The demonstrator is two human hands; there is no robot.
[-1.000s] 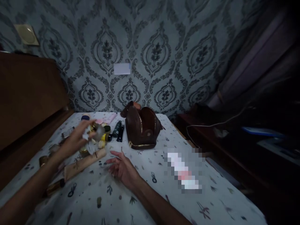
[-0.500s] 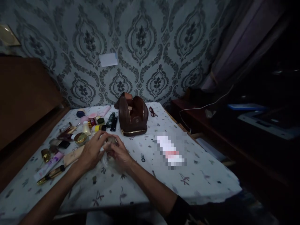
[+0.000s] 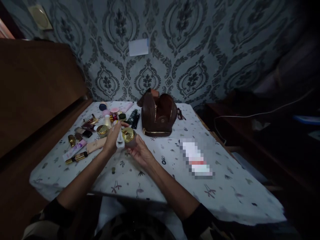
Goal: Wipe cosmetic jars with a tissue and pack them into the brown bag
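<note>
The right hand [image 3: 140, 151] cups a gold-lidded jar [image 3: 128, 135] from below, lifted just above the table [image 3: 175, 180], lid facing up. The left hand [image 3: 113, 138] grips a white cloth [image 3: 120, 141], pressed against the jar's left side. Both hands meet at the jar, near the table's middle. A brown bag [image 3: 158, 115] stands open just beyond, and scattered cosmetics [image 3: 87, 128] lie to the left.

Bare forearms, dark sleeves pushed above both elbows
</note>
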